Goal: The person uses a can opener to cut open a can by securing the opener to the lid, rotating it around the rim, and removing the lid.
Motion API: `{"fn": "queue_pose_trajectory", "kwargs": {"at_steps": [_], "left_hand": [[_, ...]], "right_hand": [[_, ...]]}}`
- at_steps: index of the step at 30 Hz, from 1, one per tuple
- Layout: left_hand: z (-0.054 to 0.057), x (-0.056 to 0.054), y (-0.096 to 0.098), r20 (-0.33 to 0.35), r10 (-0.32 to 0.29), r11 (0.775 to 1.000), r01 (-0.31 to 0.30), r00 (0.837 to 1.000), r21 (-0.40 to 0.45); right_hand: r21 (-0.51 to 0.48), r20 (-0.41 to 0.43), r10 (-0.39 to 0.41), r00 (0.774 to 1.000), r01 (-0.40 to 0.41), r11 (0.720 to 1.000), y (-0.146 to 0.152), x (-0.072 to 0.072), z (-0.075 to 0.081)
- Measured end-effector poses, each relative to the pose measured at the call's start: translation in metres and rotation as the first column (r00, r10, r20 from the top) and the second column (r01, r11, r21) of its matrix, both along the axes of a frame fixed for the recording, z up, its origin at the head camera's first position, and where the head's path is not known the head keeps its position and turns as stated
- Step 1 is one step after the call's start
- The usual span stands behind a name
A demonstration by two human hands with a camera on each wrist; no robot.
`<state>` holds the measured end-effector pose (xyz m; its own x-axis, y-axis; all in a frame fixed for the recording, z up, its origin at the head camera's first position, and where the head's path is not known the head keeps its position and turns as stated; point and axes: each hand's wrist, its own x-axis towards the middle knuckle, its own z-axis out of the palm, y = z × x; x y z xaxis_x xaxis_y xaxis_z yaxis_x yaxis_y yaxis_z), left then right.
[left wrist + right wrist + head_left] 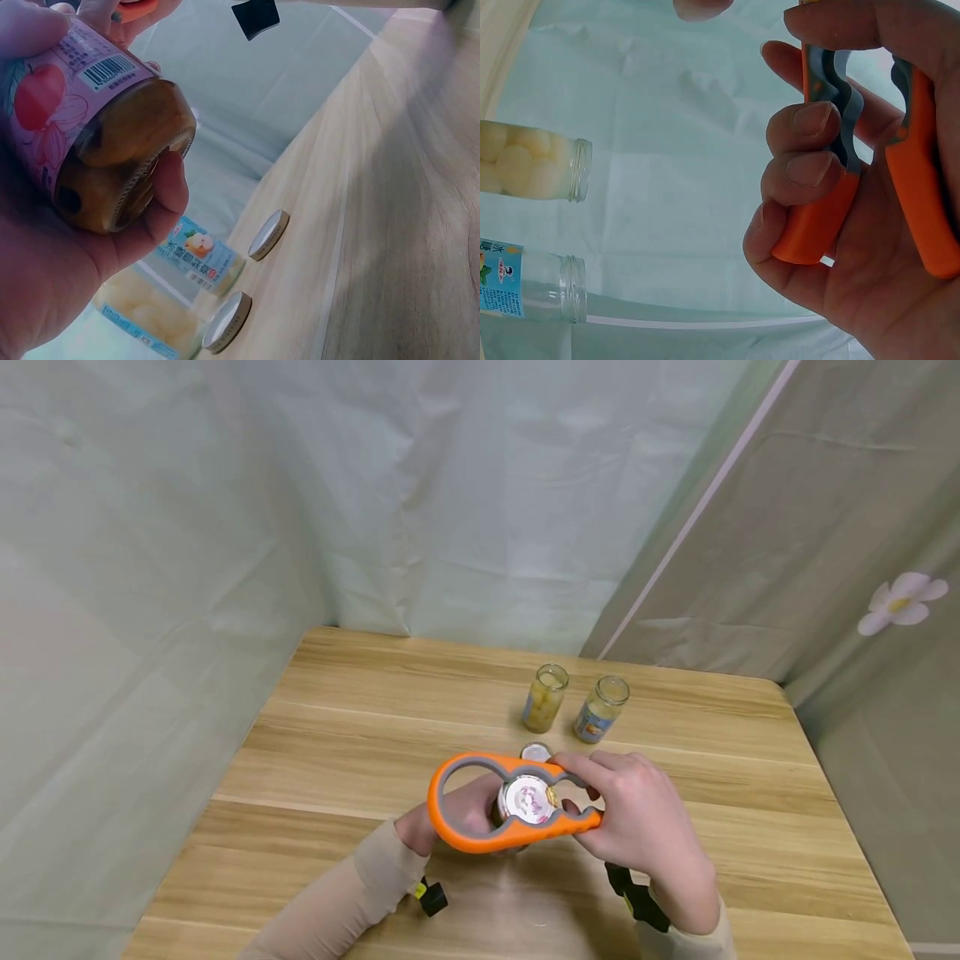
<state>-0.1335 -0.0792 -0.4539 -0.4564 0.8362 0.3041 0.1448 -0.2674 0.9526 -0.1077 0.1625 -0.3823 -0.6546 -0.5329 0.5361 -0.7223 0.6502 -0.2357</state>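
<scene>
My left hand grips a glass jar with a pink, fruit-printed label and brown contents, tilted in the left wrist view. Its closed metal lid faces up in the head view. An orange-and-grey jar opener lies across the jar top, with the lid in its middle opening. My right hand holds the opener's two handles; in the right wrist view its fingers curl round one orange handle, and the other lies against the palm.
Beyond the hands stand two lidless glass jars, one with pale fruit, the other with a blue label. Two loose lids, one nearer and one farther, lie on the wooden table. Pale curtains hang behind it.
</scene>
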Motion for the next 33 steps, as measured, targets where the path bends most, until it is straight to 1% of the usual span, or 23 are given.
{"fn": "queue_pose_trajectory", "kwargs": {"at_steps": [1,3,5,7,8,10,12,14,15,17,18,20,21,22,24,25,28,30,32,33], "left_hand": [[0.003,0.001,0.0,0.011,-0.006,1.0,0.006,1.0,0.005],[0.014,0.004,-0.001,-0.011,0.002,1.0,-0.002,1.0,0.003],[0.02,0.005,-0.002,-0.009,0.002,1.0,-0.002,1.0,-0.004],[0.022,0.005,-0.004,-0.006,0.018,0.999,-0.018,1.0,-0.037],[0.025,0.006,-0.005,-0.018,0.02,0.998,-0.021,1.0,-0.052],[0.017,0.002,-0.006,-0.002,0.021,0.997,-0.021,1.0,-0.077],[0.01,-0.001,-0.008,-0.011,0.037,0.994,-0.038,0.999,-0.098],[0.003,-0.005,-0.009,-0.011,0.031,0.995,-0.031,0.999,-0.09],[-0.003,-0.008,-0.009,0.004,0.035,0.995,-0.035,0.999,-0.091],[-0.01,-0.012,-0.01,0.02,0.03,0.997,-0.029,0.999,-0.068],[-0.012,-0.013,-0.01,0.035,0.013,0.999,-0.012,0.999,-0.047],[-0.016,-0.017,-0.01,0.025,0.003,1.0,-0.003,1.0,-0.012],[-0.018,-0.019,-0.01,0.01,0.011,1.0,-0.011,1.0,0.003],[-0.019,-0.021,-0.011,-0.008,0.017,1.0,-0.017,1.0,0.025],[-0.02,-0.023,-0.012,-0.045,0.05,0.998,-0.048,0.998,0.048],[-0.019,-0.023,-0.011,-0.072,0.078,0.996,-0.074,0.994,0.055],[-0.016,-0.024,-0.012,-0.071,0.108,0.992,-0.102,0.992,0.071],[-0.015,-0.024,-0.013,-0.06,0.114,0.992,-0.109,0.992,0.07],[-0.015,-0.026,-0.014,-0.077,0.13,0.99,-0.126,0.989,0.057],[-0.015,-0.027,-0.015,-0.092,0.149,0.988,-0.145,0.985,0.046]], "right_hand": [[-0.001,-0.001,0.002,1.0,-0.002,1.0,0.0,0.0,0.0],[0.001,-0.003,0.004,1.0,-0.004,1.0,0.0,0.0,0.0],[0.003,-0.003,0.008,1.0,-0.008,1.0,0.0,-0.001,0.0],[0.003,0.003,0.015,1.0,-0.015,1.0,0.0,-0.001,0.0],[0.001,0.01,0.02,1.0,-0.02,1.0,0.001,-0.001,0.0],[-0.008,0.028,0.03,0.999,-0.03,1.0,0.002,-0.002,0.0],[-0.03,0.042,0.043,0.998,-0.042,0.999,0.003,-0.001,0.001],[-0.049,0.049,0.048,0.998,-0.046,0.998,0.004,-0.001,0.001],[-0.06,0.049,0.051,0.997,-0.049,0.997,0.005,-0.001,0.001],[-0.071,0.049,0.048,0.998,-0.045,0.996,0.007,-0.001,0.001],[-0.071,0.05,0.041,0.998,-0.038,0.997,0.007,-0.001,0.0],[-0.081,0.046,0.031,0.998,-0.028,0.996,0.008,-0.002,0.0],[-0.085,0.041,0.02,0.999,-0.016,0.996,0.009,-0.002,0.0],[-0.09,0.036,0.007,0.999,-0.004,0.996,0.009,-0.002,0.0],[-0.114,0.029,-0.013,0.999,0.016,0.993,0.011,-0.002,0.0],[-0.127,0.031,-0.022,0.999,0.026,0.991,0.012,-0.002,0.0],[-0.165,0.044,-0.047,0.998,0.054,0.985,0.013,-0.002,0.001],[-0.184,0.047,-0.059,0.997,0.067,0.981,0.013,-0.002,0.001],[-0.195,0.021,-0.069,0.997,0.072,0.978,0.013,-0.003,0.001],[-0.198,0.008,-0.073,0.997,0.073,0.978,0.013,-0.004,0.002]]}}
